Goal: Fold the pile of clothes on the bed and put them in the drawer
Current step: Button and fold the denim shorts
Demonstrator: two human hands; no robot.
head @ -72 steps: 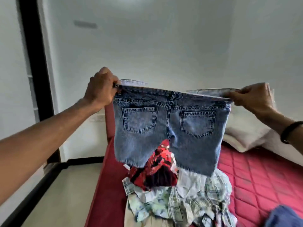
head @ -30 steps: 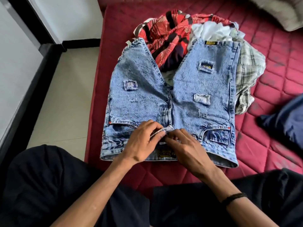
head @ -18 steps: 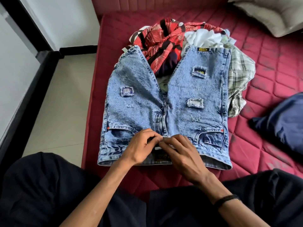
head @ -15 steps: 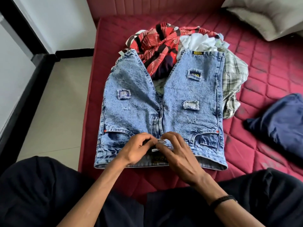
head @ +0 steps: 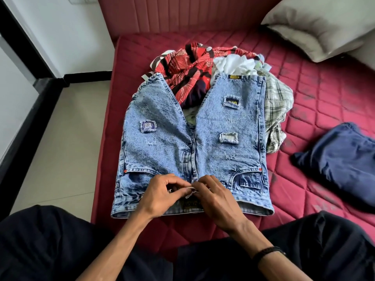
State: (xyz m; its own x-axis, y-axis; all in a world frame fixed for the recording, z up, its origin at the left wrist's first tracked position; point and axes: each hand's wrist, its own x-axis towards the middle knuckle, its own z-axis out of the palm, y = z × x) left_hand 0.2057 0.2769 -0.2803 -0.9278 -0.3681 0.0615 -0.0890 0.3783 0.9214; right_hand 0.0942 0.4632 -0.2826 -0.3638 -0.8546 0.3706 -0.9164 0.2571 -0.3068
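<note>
left hand (head: pixel 160 196) and right hand (head: pixel 215 199): waistband tab of denim shorts (head: pixel 192 138) pinched by both at the fly | shorts laid flat on red mattress (head: pixel 324 94), legs over clothes pile (head: pixel 203 65) | patch and yellow label lettering unreadable | navy garment (head: pixel 343 159) apart at right

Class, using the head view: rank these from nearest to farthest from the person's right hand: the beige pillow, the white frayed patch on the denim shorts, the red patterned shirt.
From the right hand:
1. White frayed patch, just beyond it on the shorts.
2. Red patterned shirt, in the pile beyond the shorts.
3. Beige pillow, far right corner.
</note>
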